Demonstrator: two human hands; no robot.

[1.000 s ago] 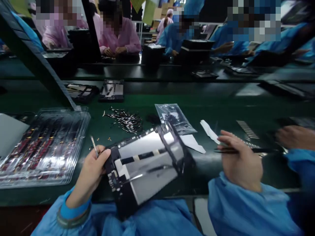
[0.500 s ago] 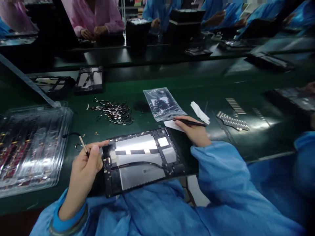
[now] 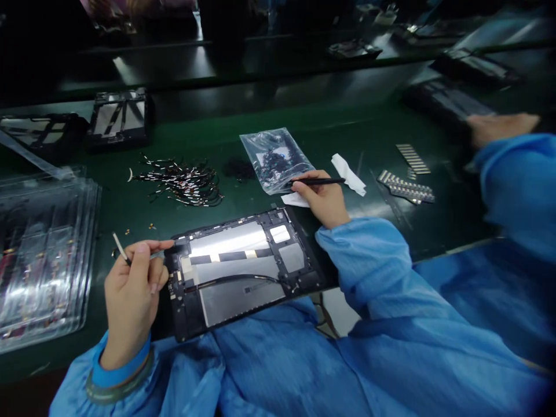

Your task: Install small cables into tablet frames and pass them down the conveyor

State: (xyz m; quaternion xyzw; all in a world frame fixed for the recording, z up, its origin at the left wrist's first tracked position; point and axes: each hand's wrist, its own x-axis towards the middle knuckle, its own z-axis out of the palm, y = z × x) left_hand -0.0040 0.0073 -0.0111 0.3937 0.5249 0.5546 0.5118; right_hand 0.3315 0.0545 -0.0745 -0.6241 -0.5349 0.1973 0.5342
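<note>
My left hand [image 3: 136, 284] pinches a thin cable with a pale strip [image 3: 121, 249], its index finger reaching to the upper left corner of an open tablet housing [image 3: 238, 295]. That housing lies at the bench's front edge, a black cable curving across it. My right hand [image 3: 325, 200] is closed around black tweezers [image 3: 321, 181], whose tips are over the lower edge of a clear plastic bag [image 3: 278, 159] of small dark parts. Beneath that hand a white paper piece [image 3: 295, 200] partly shows.
Short cables [image 3: 186, 182] lie heaped behind the housing. Stacked clear trays [image 3: 47, 260] stand at left, other housings [image 3: 119, 116] behind. Crumpled white paper [image 3: 348, 174] and metal strips [image 3: 406, 186] lie at right. A neighbour's hand [image 3: 501, 128] touches a dark device at far right.
The view has tilted down and shifted right. The cable in my left hand now sits differently, its pale strip leaning left. A neighbour's arm has reached in at the right beside a dark device.
</note>
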